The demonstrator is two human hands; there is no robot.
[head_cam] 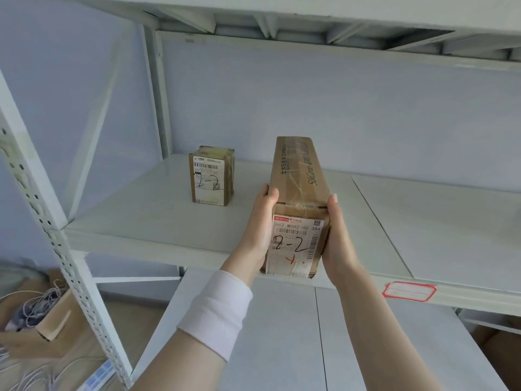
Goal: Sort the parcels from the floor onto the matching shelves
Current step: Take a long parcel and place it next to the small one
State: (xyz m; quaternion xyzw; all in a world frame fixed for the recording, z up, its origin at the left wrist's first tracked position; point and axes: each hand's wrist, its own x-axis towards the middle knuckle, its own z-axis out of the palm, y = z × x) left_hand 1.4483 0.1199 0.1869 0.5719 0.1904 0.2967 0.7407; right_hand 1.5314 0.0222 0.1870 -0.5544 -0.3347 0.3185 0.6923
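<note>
Both hands make the grip, clamped on the near end of the long parcel (297, 179). My left hand (260, 221) lies along its left side with the fingertips curled over the top edge. My right hand (337, 238) presses on the right side with the thumb up the corner; its other fingers are hidden behind the carton.

The parcel is a narrow cardboard carton, taped over, lying lengthwise on the shelf (141, 221) and pointing toward the back wall. Its labelled end, marked "2-2" by hand, faces me at the shelf's front lip. I cannot tell whether its full weight is on the shelf or partly in my hands. A small parcel (211, 176), also marked "2-2", stands upright further back and to the left, well apart from mine.

I judge the carton to be stiff, since its walls show no buckling under my squeeze. The tape looks glossy, so it may be slick where my palms cross it. Bare cardboard near the end corners is the better place to hold. Because the carton is long and I hold only one end, the far end would dip if lifted clear. Sliding it along the smooth shelf should be easier than carrying it. What is inside is unknown to me, so I would not shove it hard.
</note>
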